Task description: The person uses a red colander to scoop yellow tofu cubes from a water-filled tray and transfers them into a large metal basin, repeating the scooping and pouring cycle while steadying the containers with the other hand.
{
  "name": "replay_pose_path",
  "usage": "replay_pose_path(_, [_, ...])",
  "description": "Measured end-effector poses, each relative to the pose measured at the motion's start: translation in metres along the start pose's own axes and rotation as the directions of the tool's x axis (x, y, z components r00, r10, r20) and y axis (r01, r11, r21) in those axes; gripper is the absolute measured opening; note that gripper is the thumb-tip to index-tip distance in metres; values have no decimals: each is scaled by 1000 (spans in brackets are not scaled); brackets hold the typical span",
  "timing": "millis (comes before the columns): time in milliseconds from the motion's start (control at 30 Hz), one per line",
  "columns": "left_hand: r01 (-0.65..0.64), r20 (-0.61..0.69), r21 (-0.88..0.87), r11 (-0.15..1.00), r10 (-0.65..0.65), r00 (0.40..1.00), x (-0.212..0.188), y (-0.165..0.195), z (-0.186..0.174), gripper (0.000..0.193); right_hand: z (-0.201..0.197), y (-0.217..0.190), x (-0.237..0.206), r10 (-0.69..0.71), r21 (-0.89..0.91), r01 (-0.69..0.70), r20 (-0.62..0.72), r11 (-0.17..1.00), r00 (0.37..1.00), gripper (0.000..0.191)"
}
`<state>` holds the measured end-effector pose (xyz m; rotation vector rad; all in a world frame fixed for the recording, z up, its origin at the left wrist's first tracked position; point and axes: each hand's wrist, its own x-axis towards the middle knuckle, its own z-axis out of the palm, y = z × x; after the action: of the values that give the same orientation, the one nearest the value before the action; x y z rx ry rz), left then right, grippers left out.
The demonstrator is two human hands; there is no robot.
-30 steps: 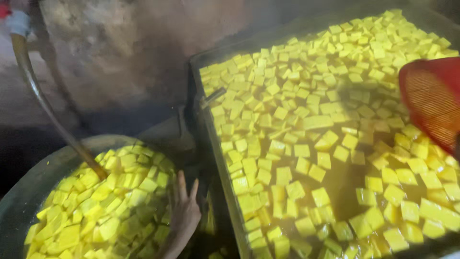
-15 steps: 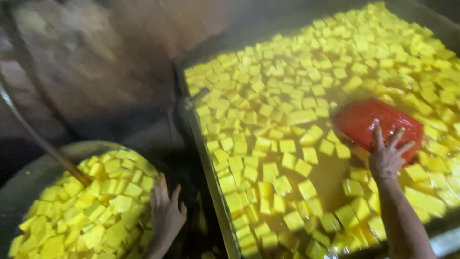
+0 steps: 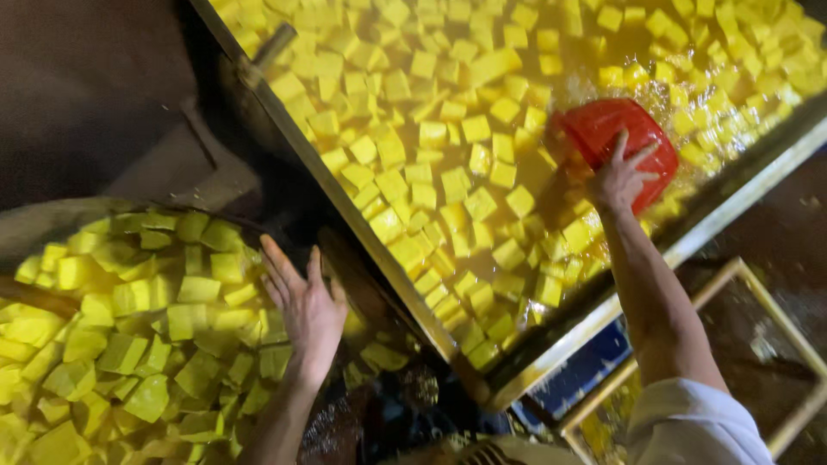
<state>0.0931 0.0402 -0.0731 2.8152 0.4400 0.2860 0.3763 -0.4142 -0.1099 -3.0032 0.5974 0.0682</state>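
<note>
Pressing down: my right hand (image 3: 622, 176), fingers spread wide, lies flat on the red plastic scoop (image 3: 613, 142), which sits partly sunk in the yellow liquid at the right of the long metal tray (image 3: 370, 241). Tray contents: many yellow cubes (image 3: 448, 181) floating close together, some touching the scoop. My left hand (image 3: 306, 310), open with fingers apart and holding nothing, rests at the right edge of the round basin (image 3: 34, 228) on the near left. Basin contents: a heap of yellow-green cubes (image 3: 129, 344), just beside my fingers. Right sleeve (image 3: 693, 426): white, near right.
</note>
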Motion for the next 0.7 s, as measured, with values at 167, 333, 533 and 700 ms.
replay_pose_path(167, [-2, 66, -115, 993, 9, 998, -6, 2, -3, 66, -3, -18, -40, 118, 24, -119, 36, 993, 992, 123])
replay_pose_path(333, [-23, 72, -160, 987, 35, 997, -13, 3, -9, 67, 3, -17, -49, 184, 24, -185, 47, 982, 982, 118])
replay_pose_path(533, [-22, 50, -124, 992, 29, 998, -17, 4, -9, 66, -7, -13, -33, -55, 64, 50, 86, 997, 995, 67])
replay_pose_path(700, [30, 62, -85, 996, -25, 998, -20, -3, 4, 63, -13, -23, -10, -64, 260, -24, 323, 965, 944, 45])
